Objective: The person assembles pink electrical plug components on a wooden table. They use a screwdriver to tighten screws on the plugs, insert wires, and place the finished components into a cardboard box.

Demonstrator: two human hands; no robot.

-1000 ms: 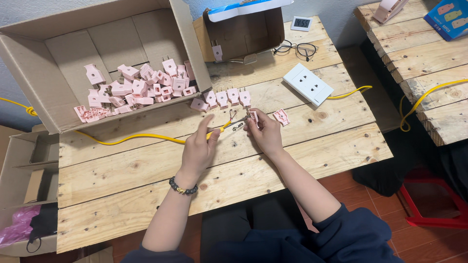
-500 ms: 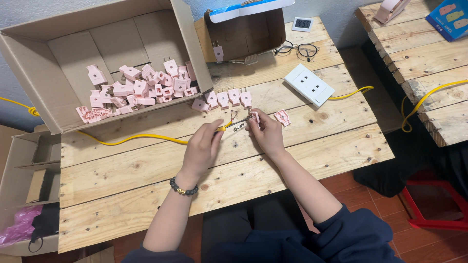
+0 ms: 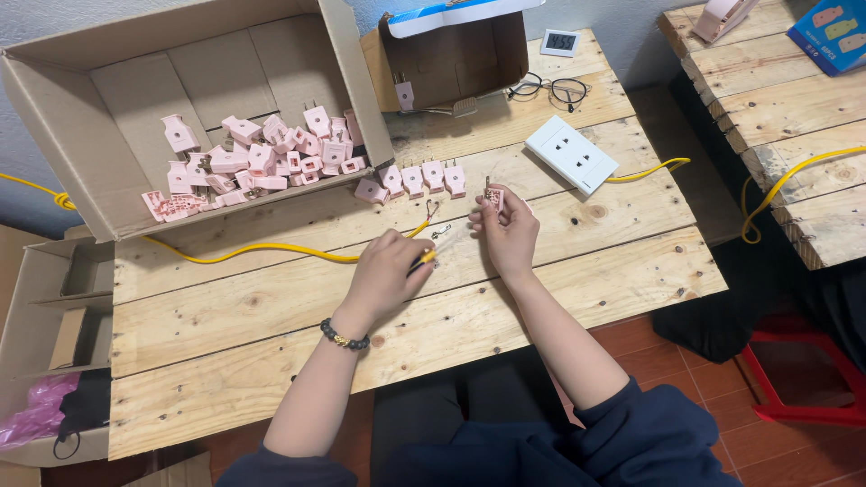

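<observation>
Head view: a small pink plug (image 3: 492, 195) sits pinched in the fingertips of the right hand (image 3: 507, 233), prongs up, just above the middle of the wooden table (image 3: 271, 334). At nine o'clock from it, the left hand (image 3: 386, 278) has its fingers curled tight round a yellow cable (image 3: 262, 255), whose bare wire ends (image 3: 431, 213) stick up between the two hands. At eleven o'clock, four more pink plugs (image 3: 413, 179) stand in a row. Beyond them a big cardboard box (image 3: 108, 108) lies on its side, holding a heap of pink plug parts (image 3: 262, 158). At two o'clock lies a white wall socket (image 3: 571, 153), with spectacles (image 3: 550, 88) farther back.
</observation>
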